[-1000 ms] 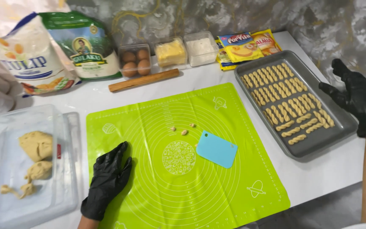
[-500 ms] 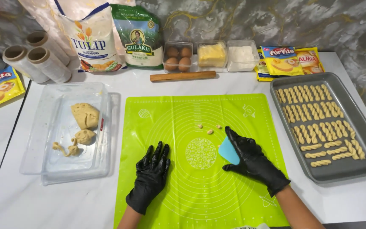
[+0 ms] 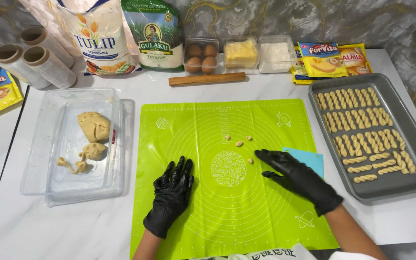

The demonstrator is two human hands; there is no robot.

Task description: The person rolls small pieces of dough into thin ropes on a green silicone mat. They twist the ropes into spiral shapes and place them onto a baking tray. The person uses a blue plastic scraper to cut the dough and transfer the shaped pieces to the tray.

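A lime-green silicone baking mat (image 3: 227,202) lies on the white table. My left hand (image 3: 172,192), in a black glove, rests flat on the mat's lower left with fingers spread, holding nothing. My right hand (image 3: 297,178), also gloved, lies on the mat's right side, partly covering a light-blue plastic scraper (image 3: 311,161); its fingertips are close to a small dough bit (image 3: 250,161). Three more dough bits (image 3: 239,143) sit mid-mat. A grey baking tray (image 3: 412,115) at right holds rows of twisted dough sticks (image 3: 357,125).
A clear plastic container (image 3: 54,144) at left holds dough lumps (image 3: 94,126). Along the back stand film rolls (image 3: 30,60), a flour bag (image 3: 99,36), a green sugar bag (image 3: 155,33), eggs (image 3: 201,57), butter (image 3: 240,52), a white powder tub (image 3: 275,50), yellow sachets (image 3: 333,60) and a wooden rolling pin (image 3: 207,79).
My right hand came off the baking tray to the mat and now lies over the blue scraper, fingers reaching toward a dough bit. The view shifted left; my left hand stays flat.
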